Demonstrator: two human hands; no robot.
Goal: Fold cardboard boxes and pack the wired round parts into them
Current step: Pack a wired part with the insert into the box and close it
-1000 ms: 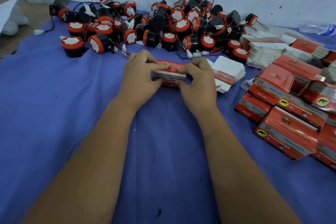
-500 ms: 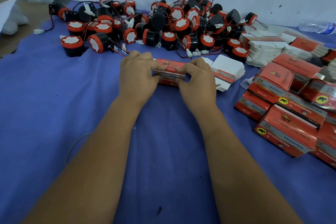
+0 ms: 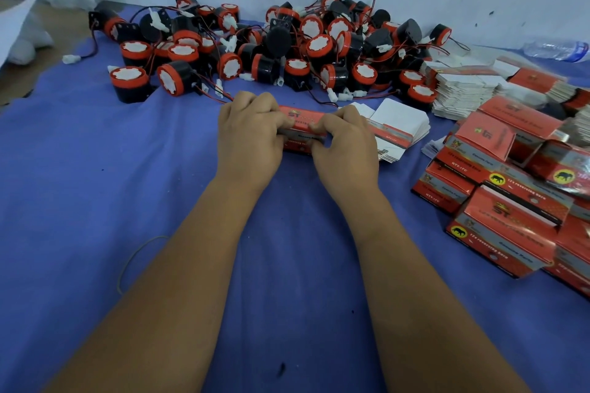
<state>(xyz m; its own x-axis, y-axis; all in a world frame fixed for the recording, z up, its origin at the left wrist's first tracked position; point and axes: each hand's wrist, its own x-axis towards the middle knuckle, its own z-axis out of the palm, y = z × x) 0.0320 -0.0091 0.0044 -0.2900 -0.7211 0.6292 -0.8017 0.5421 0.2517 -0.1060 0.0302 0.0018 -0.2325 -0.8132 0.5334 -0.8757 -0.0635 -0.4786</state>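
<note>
Red cardboard box (image 3: 301,132) sits at centre on the blue cloth (image 3: 95,201), gripped at both ends. Left hand (image 3: 252,137) curls fingers over the 9 o'clock end; right hand (image 3: 346,145) pinches the 3 o'clock end, probably to square it open for folding. Pile of wired round parts (image 3: 287,48) lies at 12 o'clock, within reach for loading. Flat box blanks (image 3: 396,124) at 3 o'clock; folded boxes (image 3: 510,201) further out at 4 o'clock.

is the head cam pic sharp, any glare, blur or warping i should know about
Head view: light is soft and even, with no hard shadows; the red box in both hands is slightly soft, its small print unreadable; glossy folded boxes at right catch mild sheen; wide-angle warping bends the edges, stretching the forearms and tilting the water bottle.
</note>
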